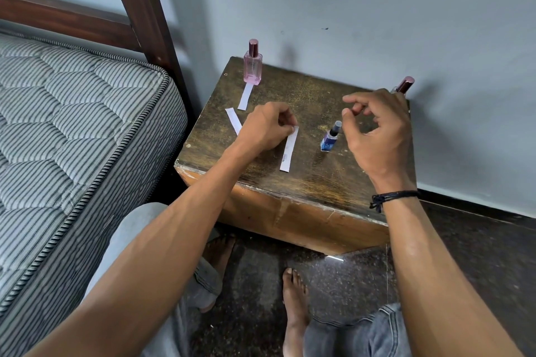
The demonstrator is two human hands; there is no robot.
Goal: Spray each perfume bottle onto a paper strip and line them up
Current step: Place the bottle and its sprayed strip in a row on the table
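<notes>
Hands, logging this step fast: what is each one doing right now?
Left hand: shut, pinching the top end of a paper strip on the wooden table.
Right hand: open, empty, above the blue bottle.

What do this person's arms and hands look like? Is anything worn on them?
Both forearms are bare, with no sleeves in view. The right hand has a black cord bracelet knotted at its wrist. The left hand and its wrist carry nothing. No rings or gloves show.

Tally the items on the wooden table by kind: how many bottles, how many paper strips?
Perfume bottles: 3 (pink glass bottle, small blue bottle, bottle with rose metallic cap mostly hidden behind the right hand)
White paper strips: 3
Total: 6
</notes>
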